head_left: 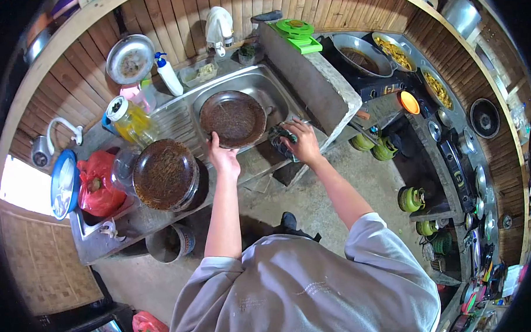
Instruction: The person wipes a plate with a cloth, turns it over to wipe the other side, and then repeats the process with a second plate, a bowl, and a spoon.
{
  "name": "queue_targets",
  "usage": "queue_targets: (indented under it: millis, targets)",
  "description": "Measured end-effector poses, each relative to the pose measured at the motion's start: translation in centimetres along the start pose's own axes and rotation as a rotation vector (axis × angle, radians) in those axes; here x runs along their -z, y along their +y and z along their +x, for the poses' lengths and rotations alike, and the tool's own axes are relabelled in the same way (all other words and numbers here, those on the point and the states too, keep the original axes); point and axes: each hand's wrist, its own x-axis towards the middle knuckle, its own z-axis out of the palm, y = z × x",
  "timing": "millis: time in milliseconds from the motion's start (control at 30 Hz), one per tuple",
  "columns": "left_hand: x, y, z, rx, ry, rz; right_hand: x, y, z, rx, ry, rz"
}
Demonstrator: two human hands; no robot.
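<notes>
My left hand (223,157) grips the near rim of a round brown speckled plate (233,117), thumb on top, holding it above the steel sink (274,86). At the sink's front right corner, my right hand (302,141) has its fingers bent over a dark, crumpled scrubber-like pad (280,143); the fingers partly hide it. Left of my left hand, a stack of similar brown plates (165,175) stands on the counter.
A concrete partition (315,76) rises right of the sink. Beyond it are a wok (361,57) and food pans (395,51) on stoves. A white pump bottle (169,76), a yellow-filled jar (132,121) and a red bag (96,183) line the left counter. A bucket (169,242) stands below.
</notes>
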Motion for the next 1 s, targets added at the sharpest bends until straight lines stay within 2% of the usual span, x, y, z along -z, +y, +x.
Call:
queue_targets:
  millis: [67, 100, 167, 267, 400, 467, 633, 767, 800, 933, 1000]
  targets:
    - [-0.7, 0.0, -1.0, -0.053, 0.066, 0.043, -1.2, 2.0, -1.4, -0.092, -0.168, -0.115]
    - [-0.2, 0.1, -0.9, -0.025, 0.005, 0.019, -1.3, 1.9, -2.0, -0.143, -0.236, -0.136]
    - [0.4, -0.6, -1.1, -0.032, 0.014, 0.038, -2.0, 2.3, -2.8, -0.197, -0.375, -0.171]
    - [-0.1, -0.3, -2.1, -0.058, 0.036, 0.072, -2.2, 2.0, -2.9, -0.195, -0.436, -0.207]
    - [-0.5, -0.2, -2.8, -0.119, 0.027, 0.113, -3.0, 3.4, -2.8, -0.129, -0.318, -0.070]
    - [-0.7, 0.1, -3.0, -0.131, 0.010, 0.121, -2.8, 4.0, -2.5, -0.166, -0.280, 0.032]
    - [-2.3, 0.8, -4.2, -0.202, 0.050, 0.178, 1.0, 2.7, 1.6, -0.151, -0.046, 0.241]
    - [-3.6, 1.3, -5.1, -0.212, 0.013, 0.188, 5.6, -1.6, 7.1, 0.045, 0.225, 0.422]
    - [-4.1, 1.4, -5.4, -0.208, -0.015, 0.194, 6.3, -3.0, 8.1, 0.018, 0.216, 0.505]
    - [-5.0, 0.6, -5.3, -0.212, -0.077, 0.172, 5.4, -6.8, 10.0, 0.229, 0.167, 0.274]
    - [-6.3, 0.6, -6.2, -0.223, -0.058, 0.180, 3.1, -7.4, 9.3, 0.309, 0.045, 0.119]
